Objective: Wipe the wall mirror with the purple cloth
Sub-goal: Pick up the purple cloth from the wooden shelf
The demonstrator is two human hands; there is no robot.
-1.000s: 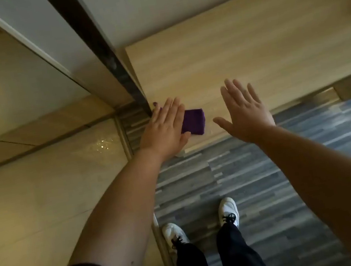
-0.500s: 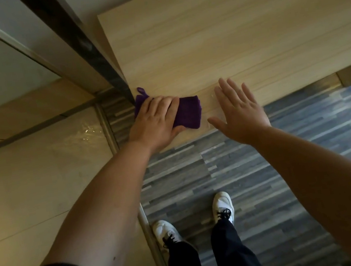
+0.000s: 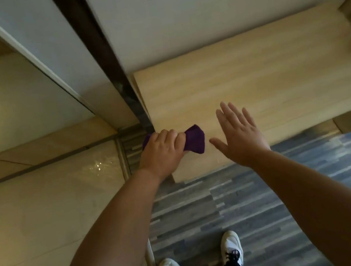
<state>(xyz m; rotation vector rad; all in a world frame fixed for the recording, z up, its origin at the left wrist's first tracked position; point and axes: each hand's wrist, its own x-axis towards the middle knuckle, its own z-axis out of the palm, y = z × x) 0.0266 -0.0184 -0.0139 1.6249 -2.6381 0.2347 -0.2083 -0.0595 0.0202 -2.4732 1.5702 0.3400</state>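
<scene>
The purple cloth (image 3: 194,138) lies bunched at the near left corner of a light wooden top (image 3: 253,79). My left hand (image 3: 163,151) grips it, fingers curled round its middle, so both ends stick out. To the right of the cloth, my right hand (image 3: 240,136) is held flat with fingers spread over the wood, holding nothing. A dark vertical frame strip (image 3: 114,73) runs up from the corner beside a pale panel (image 3: 46,52); I cannot tell which surface is the mirror.
Grey striped flooring (image 3: 262,211) lies under me, with my white shoes (image 3: 231,244) at the bottom edge. Glossy beige tiles (image 3: 44,211) fill the left, split off by a metal threshold strip (image 3: 123,161). A white wall (image 3: 219,6) rises behind the wooden top.
My left hand's fingers, flat on the cloth before, have curled round it and bunched it up. The right hand stays open beside it. The view has tilted slightly.
</scene>
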